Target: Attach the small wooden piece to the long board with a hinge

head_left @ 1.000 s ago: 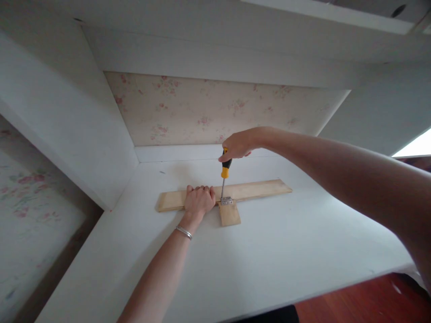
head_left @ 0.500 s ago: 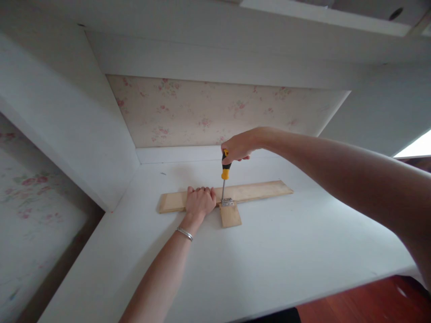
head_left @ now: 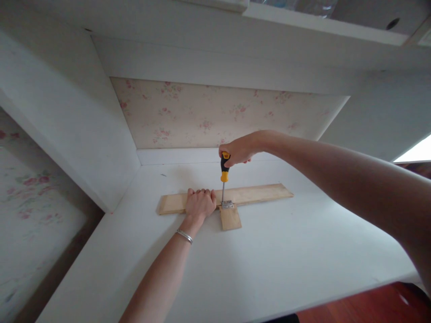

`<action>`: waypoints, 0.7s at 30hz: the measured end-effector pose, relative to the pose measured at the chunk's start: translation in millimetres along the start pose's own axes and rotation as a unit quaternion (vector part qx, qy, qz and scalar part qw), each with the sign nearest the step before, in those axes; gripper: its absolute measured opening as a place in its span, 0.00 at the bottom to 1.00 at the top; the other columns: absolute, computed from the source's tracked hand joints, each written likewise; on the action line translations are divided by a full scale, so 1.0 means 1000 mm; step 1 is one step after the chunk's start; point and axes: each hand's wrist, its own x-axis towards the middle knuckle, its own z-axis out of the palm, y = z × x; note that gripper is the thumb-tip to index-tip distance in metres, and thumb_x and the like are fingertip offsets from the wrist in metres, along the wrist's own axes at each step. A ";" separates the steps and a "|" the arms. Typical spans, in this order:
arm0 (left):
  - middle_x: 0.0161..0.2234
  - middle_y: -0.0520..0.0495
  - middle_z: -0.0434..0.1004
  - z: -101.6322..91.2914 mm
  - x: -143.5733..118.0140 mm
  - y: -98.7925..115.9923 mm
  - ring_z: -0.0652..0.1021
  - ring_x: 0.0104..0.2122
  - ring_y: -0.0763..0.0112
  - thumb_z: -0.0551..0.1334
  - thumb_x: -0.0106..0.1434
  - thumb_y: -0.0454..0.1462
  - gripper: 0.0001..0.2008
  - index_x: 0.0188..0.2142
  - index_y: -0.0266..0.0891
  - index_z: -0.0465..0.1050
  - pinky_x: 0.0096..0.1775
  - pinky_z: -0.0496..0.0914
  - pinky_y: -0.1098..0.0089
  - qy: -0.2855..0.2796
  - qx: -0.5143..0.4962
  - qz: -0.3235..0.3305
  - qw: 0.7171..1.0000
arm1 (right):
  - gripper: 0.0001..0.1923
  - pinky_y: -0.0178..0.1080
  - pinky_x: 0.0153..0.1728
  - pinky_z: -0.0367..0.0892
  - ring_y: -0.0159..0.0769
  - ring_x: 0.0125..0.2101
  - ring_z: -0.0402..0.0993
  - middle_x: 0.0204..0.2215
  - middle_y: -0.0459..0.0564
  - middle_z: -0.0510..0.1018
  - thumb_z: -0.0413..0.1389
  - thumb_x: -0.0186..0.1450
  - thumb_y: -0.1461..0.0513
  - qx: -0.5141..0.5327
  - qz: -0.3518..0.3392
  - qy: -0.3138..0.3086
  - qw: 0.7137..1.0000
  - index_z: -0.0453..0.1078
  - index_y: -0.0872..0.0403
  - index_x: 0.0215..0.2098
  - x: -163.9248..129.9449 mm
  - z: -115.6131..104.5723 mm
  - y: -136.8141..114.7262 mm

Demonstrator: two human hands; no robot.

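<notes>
Currently two wood pieces lie on the white desk [head_left: 269, 269]: one long strip [head_left: 256, 194] set crosswise, one short block [head_left: 230, 218] butted against its near edge. One metal hinge [head_left: 227, 205] spans the joint. Right hand [head_left: 237, 150] is wrapped tight round the top of one screwdriver [head_left: 224, 169], held upright, tip on the hinge. Left hand [head_left: 200, 202] presses flat on the strip, fingers curled over its far edge, gripping nothing else. Wide bare desk surrounds the wood; back wall [head_left: 215, 116] near.
</notes>
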 end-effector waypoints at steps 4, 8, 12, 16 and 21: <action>0.32 0.37 0.78 0.000 -0.001 -0.001 0.76 0.33 0.59 0.41 0.68 0.43 0.27 0.32 0.34 0.76 0.46 0.53 0.54 0.007 0.002 0.004 1.000 | 0.33 0.41 0.24 0.60 0.39 0.24 0.68 0.25 0.54 0.73 0.46 0.57 0.38 -0.050 0.048 -0.002 0.998 0.70 0.57 0.38 0.000 0.000 0.001; 0.31 0.38 0.78 0.003 -0.001 -0.002 0.76 0.32 0.59 0.40 0.68 0.43 0.27 0.32 0.34 0.76 0.45 0.53 0.54 0.018 0.013 0.008 1.000 | 0.32 0.39 0.26 0.60 0.36 0.24 0.69 0.27 0.51 0.73 0.51 0.57 0.41 -0.001 0.022 -0.010 1.000 0.65 0.55 0.48 0.001 0.000 0.000; 0.32 0.37 0.78 0.004 -0.001 -0.002 0.76 0.32 0.60 0.40 0.68 0.43 0.27 0.32 0.34 0.76 0.45 0.53 0.55 0.015 0.011 0.006 1.000 | 0.34 0.40 0.26 0.59 0.38 0.24 0.69 0.24 0.54 0.72 0.45 0.58 0.38 -0.051 0.043 0.001 0.998 0.70 0.60 0.37 0.001 0.001 -0.003; 0.32 0.37 0.78 0.003 0.000 -0.002 0.75 0.32 0.60 0.41 0.68 0.43 0.27 0.32 0.34 0.76 0.46 0.52 0.55 0.014 0.005 0.005 1.000 | 0.30 0.38 0.25 0.59 0.34 0.23 0.68 0.27 0.51 0.73 0.52 0.57 0.42 0.016 0.004 -0.019 1.000 0.66 0.56 0.46 0.003 0.001 -0.005; 0.32 0.38 0.78 0.003 -0.001 -0.002 0.75 0.32 0.60 0.41 0.68 0.43 0.27 0.32 0.34 0.76 0.46 0.52 0.55 0.017 0.007 0.007 1.000 | 0.34 0.39 0.27 0.58 0.36 0.23 0.68 0.22 0.52 0.72 0.48 0.56 0.37 -0.041 0.056 -0.014 0.998 0.70 0.59 0.38 0.003 0.000 -0.006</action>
